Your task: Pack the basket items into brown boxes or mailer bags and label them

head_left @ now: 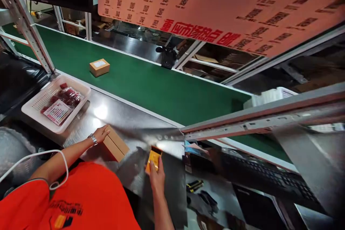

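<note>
My left hand (100, 134), with a metal watch at the wrist, grips the far left end of a brown cardboard box (115, 143) on the steel worktop. The box looks closed, with a seam along its top, and sits tilted to the worktop's edge. To the right, my right hand (157, 172) is wrapped round a small yellow-orange object (154, 157) with a dark far end. What kind of object it is I cannot make out. It is apart from the box.
A white plastic basket (29, 107) holding bagged dark red items and a printed card stands at left. Behind the worktop runs a green conveyor belt (140, 81) carrying a labelled carton (99, 67). Metal posts, a keyboard (272, 176) and a hanging code sheet (215, 3) surround the station.
</note>
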A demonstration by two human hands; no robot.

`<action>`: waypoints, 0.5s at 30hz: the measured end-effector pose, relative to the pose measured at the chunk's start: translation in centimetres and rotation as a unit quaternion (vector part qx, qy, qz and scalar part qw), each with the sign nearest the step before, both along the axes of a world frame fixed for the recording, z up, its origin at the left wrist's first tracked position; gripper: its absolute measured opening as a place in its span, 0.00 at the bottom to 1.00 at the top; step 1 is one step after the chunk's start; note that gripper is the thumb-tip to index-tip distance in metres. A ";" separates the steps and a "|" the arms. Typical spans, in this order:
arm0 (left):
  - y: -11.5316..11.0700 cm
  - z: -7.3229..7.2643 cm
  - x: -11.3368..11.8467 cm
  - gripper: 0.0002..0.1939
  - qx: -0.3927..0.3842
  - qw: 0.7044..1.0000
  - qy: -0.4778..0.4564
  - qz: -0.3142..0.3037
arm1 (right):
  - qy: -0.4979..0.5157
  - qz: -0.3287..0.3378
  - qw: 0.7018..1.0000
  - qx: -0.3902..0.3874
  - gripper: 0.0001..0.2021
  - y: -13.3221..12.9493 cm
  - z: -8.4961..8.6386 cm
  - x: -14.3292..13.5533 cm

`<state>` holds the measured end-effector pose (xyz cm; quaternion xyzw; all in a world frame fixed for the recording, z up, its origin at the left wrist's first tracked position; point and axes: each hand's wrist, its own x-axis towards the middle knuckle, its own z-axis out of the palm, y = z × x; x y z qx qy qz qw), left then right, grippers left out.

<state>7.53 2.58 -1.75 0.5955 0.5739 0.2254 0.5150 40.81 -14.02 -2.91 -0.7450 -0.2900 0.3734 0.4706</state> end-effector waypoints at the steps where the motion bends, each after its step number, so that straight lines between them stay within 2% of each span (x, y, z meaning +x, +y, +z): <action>1: 0.1 0.0 0.0 0.23 0.007 1.000 0.015 -0.007 | 0.051 -0.019 0.998 0.008 0.52 0.5 1.4 -0.6; 4: 0.3 0.1 0.0 0.24 0.030 0.998 0.055 -0.027 | 0.167 -0.011 0.985 0.043 0.51 2.6 5.1 -3.7; 7: 0.4 0.1 0.2 0.24 0.048 0.996 0.050 -0.050 | 0.202 0.037 0.977 0.059 0.43 5.3 6.6 -8.4; 11: 0.3 0.1 0.7 0.25 0.058 0.997 0.030 -0.041 | 0.160 0.094 0.982 0.041 0.41 8.0 5.2 -13.0; 15: 0.0 0.0 1.2 0.26 0.053 0.998 0.023 -0.016 | 0.126 0.105 0.985 0.045 0.42 8.3 3.4 -13.2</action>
